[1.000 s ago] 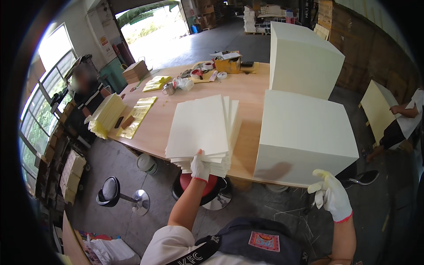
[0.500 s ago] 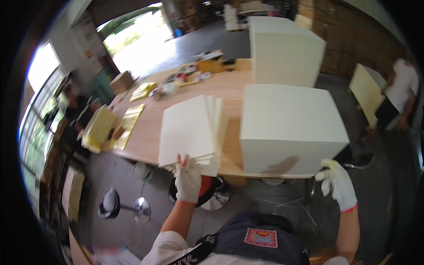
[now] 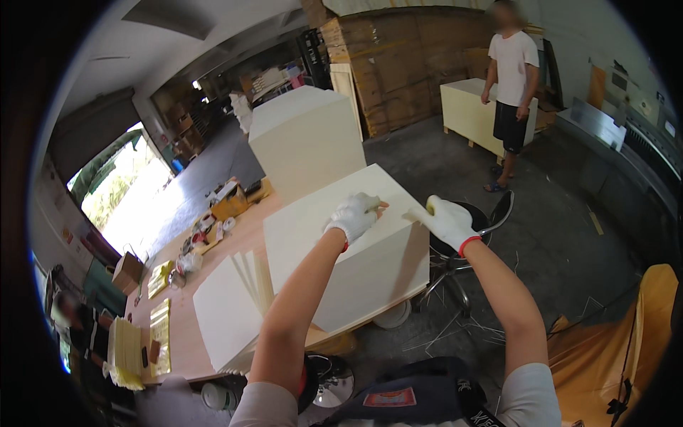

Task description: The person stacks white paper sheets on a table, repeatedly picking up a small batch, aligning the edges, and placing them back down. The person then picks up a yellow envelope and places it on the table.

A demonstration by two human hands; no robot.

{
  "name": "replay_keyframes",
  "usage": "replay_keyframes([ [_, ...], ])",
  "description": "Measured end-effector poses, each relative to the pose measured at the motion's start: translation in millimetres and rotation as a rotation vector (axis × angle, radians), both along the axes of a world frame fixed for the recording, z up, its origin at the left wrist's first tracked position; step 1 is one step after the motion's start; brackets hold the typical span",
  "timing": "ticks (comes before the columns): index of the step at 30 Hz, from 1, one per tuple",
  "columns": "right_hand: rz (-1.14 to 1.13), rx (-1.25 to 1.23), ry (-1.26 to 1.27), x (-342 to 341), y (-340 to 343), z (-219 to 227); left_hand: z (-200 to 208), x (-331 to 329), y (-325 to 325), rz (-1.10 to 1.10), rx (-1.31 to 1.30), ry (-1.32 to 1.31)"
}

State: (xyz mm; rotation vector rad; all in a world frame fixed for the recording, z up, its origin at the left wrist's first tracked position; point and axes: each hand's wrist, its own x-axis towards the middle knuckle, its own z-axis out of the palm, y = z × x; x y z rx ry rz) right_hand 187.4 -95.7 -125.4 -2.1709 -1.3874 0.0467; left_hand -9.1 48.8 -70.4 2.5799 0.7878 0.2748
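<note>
Workshop bg: grey concrete flr point(image 3: 405, 160), brown board wall point(image 3: 405, 64), bright doorway upper L. Wood-top tbl point(image 3: 181, 317) runs along L side; lg white sheet stack point(image 3: 377, 277) sits at its near R end, squared up like a block. Top's long axis seems to run lower L to upper R, approx. across the person; one broad side faces the person. 2nd tall stack point(image 3: 309, 146) stands just behind; fanned pile point(image 3: 224, 306) to L, sheets splayed at its R edge.

L hand point(image 3: 356, 217), white glove, over stack top, fingers half bent; can't tell if they pinch a sheet. R hand point(image 3: 447, 222), also gloved, at stack's R corner, fingers nearly straight, thumb apart; can't tell if they grip the edge.

Writing: pale lettering on dark strap point(image 3: 485, 418), lower R. Reddish patch point(image 3: 389, 397) on dark apron point(image 3: 420, 377), print too sm. to read. Co-worker point(image 3: 514, 64), white top, stands upper R.
</note>
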Motion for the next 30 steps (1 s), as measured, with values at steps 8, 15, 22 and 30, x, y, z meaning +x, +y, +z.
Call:
replay_keyframes([
  [8,0.275,0.199,-0.258,16,14,29,-13,17,-5,0.030,-0.012,-0.080],
  [15,0.132,0.285,0.682,-8,27,19,-27,16,-7,-0.129,-0.073,-0.247],
  [22,0.112,0.529,0.518,-9,33,0,-16,16,-14,-0.104,-0.249,-0.248],
  [30,0.086,0.493,0.471,-7,31,-4,-28,18,-4,-0.161,-0.156,-0.313],
])
